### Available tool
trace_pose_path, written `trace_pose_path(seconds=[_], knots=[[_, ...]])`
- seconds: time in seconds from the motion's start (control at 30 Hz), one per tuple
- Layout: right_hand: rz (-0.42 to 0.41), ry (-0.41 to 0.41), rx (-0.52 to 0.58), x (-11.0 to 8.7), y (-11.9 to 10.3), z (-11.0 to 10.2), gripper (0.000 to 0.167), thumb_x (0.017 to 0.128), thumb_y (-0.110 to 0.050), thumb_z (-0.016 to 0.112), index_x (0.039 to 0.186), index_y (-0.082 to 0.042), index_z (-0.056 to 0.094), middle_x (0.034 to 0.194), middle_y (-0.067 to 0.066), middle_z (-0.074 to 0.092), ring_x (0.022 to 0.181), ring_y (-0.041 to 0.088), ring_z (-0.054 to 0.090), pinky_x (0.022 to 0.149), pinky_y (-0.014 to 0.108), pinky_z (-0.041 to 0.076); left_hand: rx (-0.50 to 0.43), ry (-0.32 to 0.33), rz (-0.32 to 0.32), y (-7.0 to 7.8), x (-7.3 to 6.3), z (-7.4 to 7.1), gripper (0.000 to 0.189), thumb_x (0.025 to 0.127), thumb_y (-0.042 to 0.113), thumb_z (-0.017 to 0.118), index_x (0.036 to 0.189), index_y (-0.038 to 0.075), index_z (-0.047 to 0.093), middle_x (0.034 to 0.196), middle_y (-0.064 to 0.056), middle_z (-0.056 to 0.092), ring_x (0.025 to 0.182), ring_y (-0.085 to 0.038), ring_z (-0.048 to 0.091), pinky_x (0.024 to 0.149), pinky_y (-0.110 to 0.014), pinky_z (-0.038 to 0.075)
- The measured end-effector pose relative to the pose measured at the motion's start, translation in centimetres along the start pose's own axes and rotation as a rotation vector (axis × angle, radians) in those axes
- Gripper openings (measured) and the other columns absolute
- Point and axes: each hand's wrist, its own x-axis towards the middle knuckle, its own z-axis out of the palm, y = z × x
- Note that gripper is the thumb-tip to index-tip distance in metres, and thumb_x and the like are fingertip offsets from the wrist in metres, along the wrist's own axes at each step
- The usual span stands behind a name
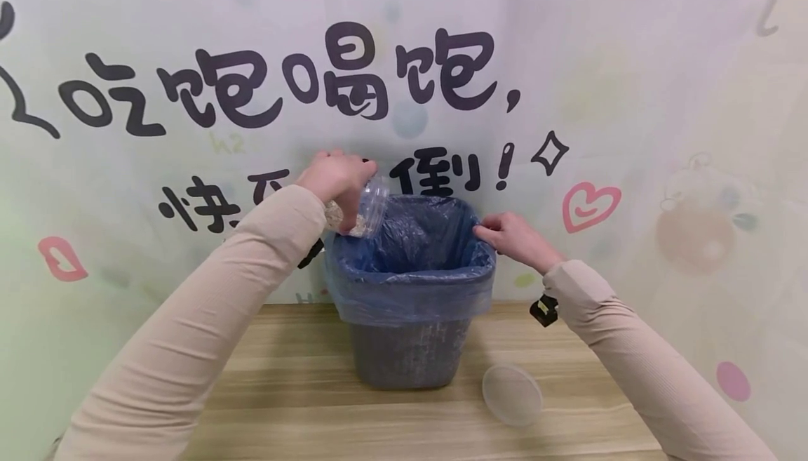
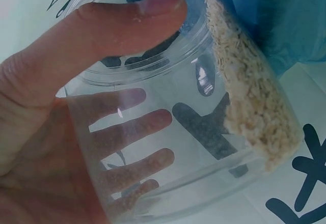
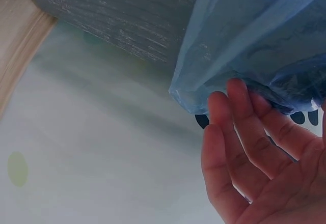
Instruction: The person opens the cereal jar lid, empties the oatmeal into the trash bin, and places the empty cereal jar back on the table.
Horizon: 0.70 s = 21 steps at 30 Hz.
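Observation:
My left hand [image 1: 337, 179] grips a clear plastic jar [image 1: 376, 201], tilted at the left rim of a grey trash bin [image 1: 410, 356]. Up close in the left wrist view, pale rolled oats [image 2: 254, 91] lie along one side of the jar, reaching its mouth. The thumb [image 2: 132, 25] crosses the jar's rim, and the other fingers show through the clear wall. A blue bin liner [image 1: 416, 296] lines the bin and folds down outside it. My right hand [image 1: 514, 236] holds the bin's right rim over the liner; its thumb is mostly hidden in the right wrist view.
A round translucent lid [image 1: 513, 394] lies on the wooden tabletop [image 1: 290, 377], right of the bin. Close behind stands a pale wall covering [image 1: 656, 117] with black lettering and coloured shapes.

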Motion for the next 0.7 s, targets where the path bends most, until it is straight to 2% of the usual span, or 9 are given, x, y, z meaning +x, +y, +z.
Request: trace_pose_path(seconds=[0.3, 0.7], knots=[[0.003, -0.002, 0.006, -0.1, -0.1, 0.0, 0.026, 0.097, -0.020, 0.052, 0.087, -0.001, 0.067, 0.070, 0.002, 0.058, 0.066, 0.019, 0.054, 0.062, 0.032, 0.045, 0.038, 0.032, -0.014, 0.7, -0.3, 0.2, 0.091, 0.056, 0.011, 0.086, 0.136, 0.009, 0.043, 0.132, -0.015, 0.049, 0.118, -0.037, 0.042, 0.101, -0.051, 0.031], [0.006, -0.009, -0.005, 0.1, -0.1, 0.0, 0.026, 0.097, -0.019, 0.052, 0.087, 0.000, 0.066, 0.070, 0.002, 0.058, 0.065, 0.019, 0.054, 0.061, 0.031, 0.045, 0.069, 0.022, -0.040, 1.1, -0.4, 0.2, 0.093, 0.057, 0.014, 0.088, 0.138, 0.011, 0.042, 0.135, -0.014, 0.046, 0.118, -0.037, 0.039, 0.100, -0.050, 0.031]])
